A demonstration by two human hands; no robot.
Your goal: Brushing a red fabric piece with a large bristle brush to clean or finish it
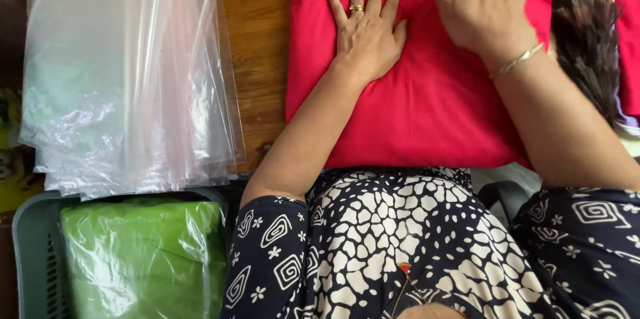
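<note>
Both hands, left hand (pixel 365 32) and right hand (pixel 485 6), lie flat with fingers spread on the soft folded red cotton garment (pixel 413 106) upper middle of the frame on the wooden desk (pixel 261 46), looks light and floppy, so grab it by a folded edge.
</note>
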